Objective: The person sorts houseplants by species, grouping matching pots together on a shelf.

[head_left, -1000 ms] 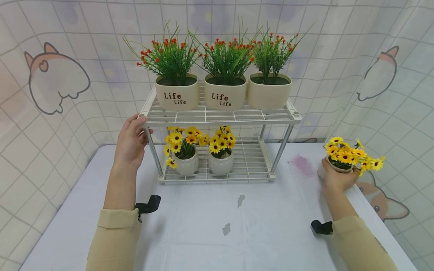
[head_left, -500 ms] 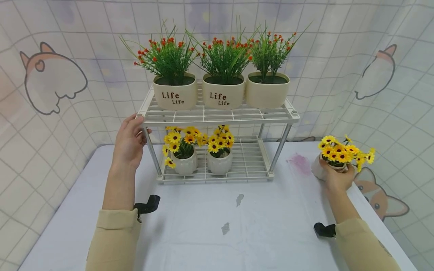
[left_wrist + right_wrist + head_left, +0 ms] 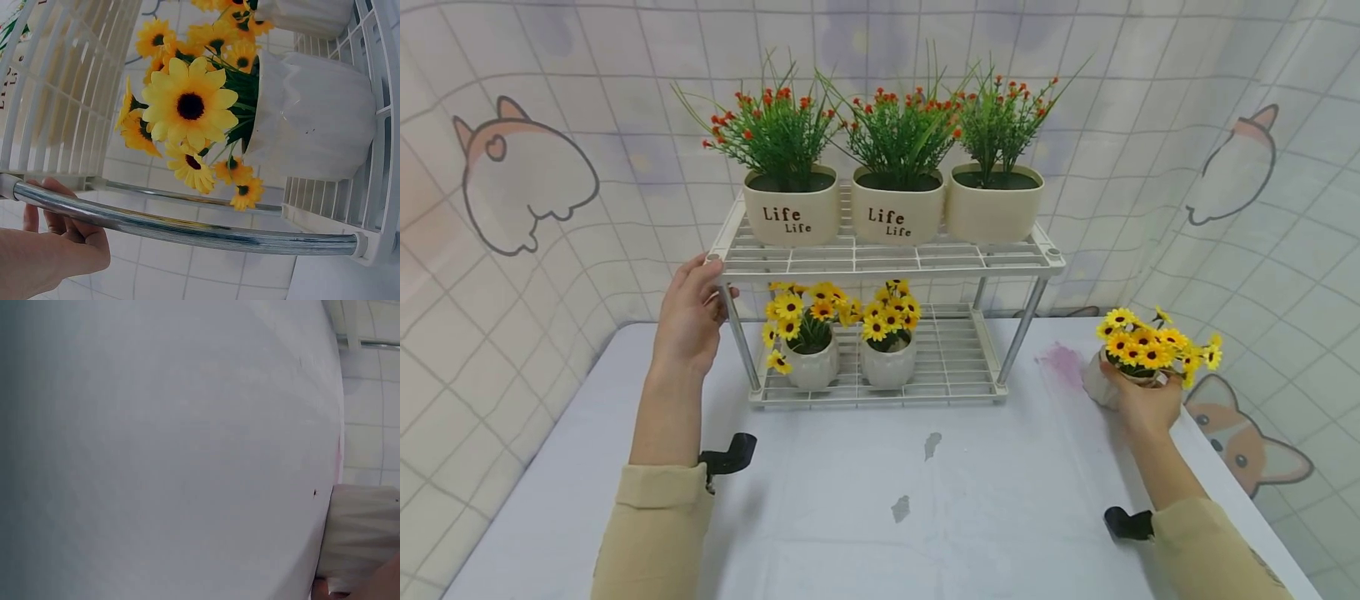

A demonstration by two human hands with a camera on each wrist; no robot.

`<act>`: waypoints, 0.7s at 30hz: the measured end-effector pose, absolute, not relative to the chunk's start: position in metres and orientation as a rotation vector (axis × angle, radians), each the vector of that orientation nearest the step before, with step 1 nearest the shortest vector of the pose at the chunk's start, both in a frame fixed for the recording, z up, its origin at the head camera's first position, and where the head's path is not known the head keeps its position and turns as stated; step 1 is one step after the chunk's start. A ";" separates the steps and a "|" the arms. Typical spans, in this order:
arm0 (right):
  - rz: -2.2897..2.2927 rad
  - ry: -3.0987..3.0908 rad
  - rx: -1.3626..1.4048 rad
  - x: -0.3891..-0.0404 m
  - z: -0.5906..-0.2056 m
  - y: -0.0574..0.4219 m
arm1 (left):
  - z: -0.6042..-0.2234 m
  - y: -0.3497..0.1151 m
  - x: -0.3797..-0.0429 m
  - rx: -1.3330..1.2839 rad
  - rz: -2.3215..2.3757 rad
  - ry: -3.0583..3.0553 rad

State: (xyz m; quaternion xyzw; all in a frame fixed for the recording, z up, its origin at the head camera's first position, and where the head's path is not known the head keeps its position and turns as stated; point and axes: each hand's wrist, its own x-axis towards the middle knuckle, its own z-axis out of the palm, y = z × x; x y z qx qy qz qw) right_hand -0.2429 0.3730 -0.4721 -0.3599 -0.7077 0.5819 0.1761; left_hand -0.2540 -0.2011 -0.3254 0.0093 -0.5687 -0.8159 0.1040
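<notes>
In the head view my right hand [image 3: 1146, 404] grips a white pot [image 3: 1097, 383] of yellow sunflowers [image 3: 1150, 346] near the table's right edge. The right wrist view shows the pot's ribbed side [image 3: 362, 531] at the lower right, close over the white tablecloth, with part of the hand beside it. My left hand [image 3: 688, 317] holds the upper left front corner of a white two-tier rack [image 3: 880, 271]. In the left wrist view its fingers [image 3: 59, 219] curl behind the metal post [image 3: 187, 231]. Two matching sunflower pots, a left one [image 3: 812, 367] and a middle one [image 3: 889, 367], stand on the lower shelf.
Three cream planters with red-flowered greenery, a left one [image 3: 792, 212], a middle one [image 3: 898, 212] and a right one [image 3: 995, 208], fill the top shelf. The lower shelf's right part is bare grid [image 3: 955, 350]. A tiled-print curtain [image 3: 625, 83] hangs behind the table [image 3: 820, 500].
My right hand has shifted a little to the left with the sunflower pot in its grip. The left hand stays at the rack's corner.
</notes>
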 end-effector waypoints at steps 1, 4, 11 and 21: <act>1.639 -2.010 -1.022 -0.242 -0.471 0.373 | -0.325 -0.201 -0.254 0.026 -2.408 -1.676; 1.624 -2.009 -1.020 -0.238 -0.470 0.371 | -0.326 -0.200 -0.255 0.022 -2.407 -1.673; 1.644 -1.970 -1.019 -0.226 -0.465 0.367 | -0.326 -0.201 -0.254 0.019 -2.398 -1.688; 1.775 -1.939 -0.904 -0.204 -0.448 0.356 | -0.325 -0.200 -0.254 0.021 -2.393 -1.689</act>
